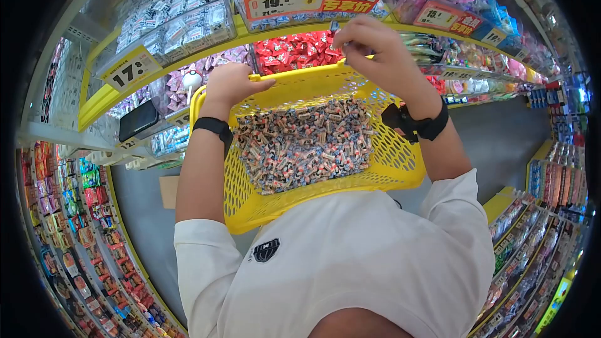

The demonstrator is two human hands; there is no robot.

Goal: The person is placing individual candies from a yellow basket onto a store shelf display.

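A yellow perforated basket point(393, 176) rests against my body and the shelf, holding a heap of small wrapped candies point(307, 144). My left hand point(233, 86) is closed over the basket's far left rim, its thumb pointing right along the edge. Above the far right rim is my right hand point(369, 42), its fingers curled and pinched around something small that I cannot make out. Just beyond the rim, between my hands, lies a bin of red wrapped candies point(294, 51). Both wrists wear black straps.
Shelf bins of wrapped sweets point(178, 28) stand ahead with price signs point(285, 1). A dark phone point(139, 120) lies at the left shelf edge near a red-and-white ball point(191, 79). Snack racks point(94, 213) line the left, more shelves point(519, 238) the right. A cardboard piece point(169, 191) lies on the floor.
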